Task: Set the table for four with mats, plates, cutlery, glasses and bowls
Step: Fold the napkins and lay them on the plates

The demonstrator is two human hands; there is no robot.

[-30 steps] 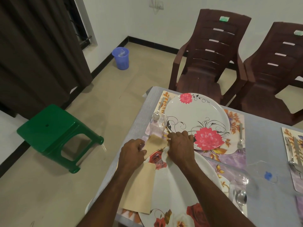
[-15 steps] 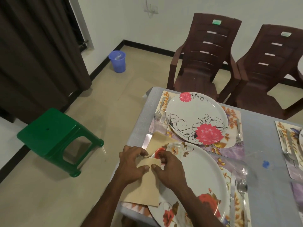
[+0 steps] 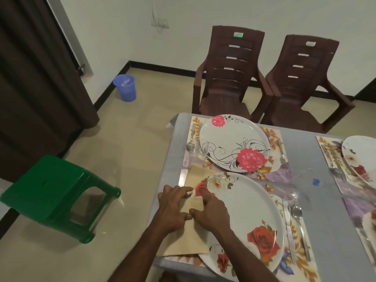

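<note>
Both hands had drawn back from the far plate to the near place. Left hand (image 3: 173,208) and right hand (image 3: 210,213) pinched a folded tan napkin (image 3: 194,203) at the rose plate's (image 3: 244,212) left rim; napkin placement was under way.

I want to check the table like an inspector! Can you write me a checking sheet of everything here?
Surface: grey table, floral mats under the plates.
Job's things: pink-flower plate, red-rose plate, beige napkin partly beneath it, spoon, fork.
Clutter: nothing seen.
Hands: left hand and right hand pinch a napkin fold.
Cables: cord hanging at the wall socket.
Surroundings: two brown chairs, green stool, blue bucket, dark curtain.
</note>
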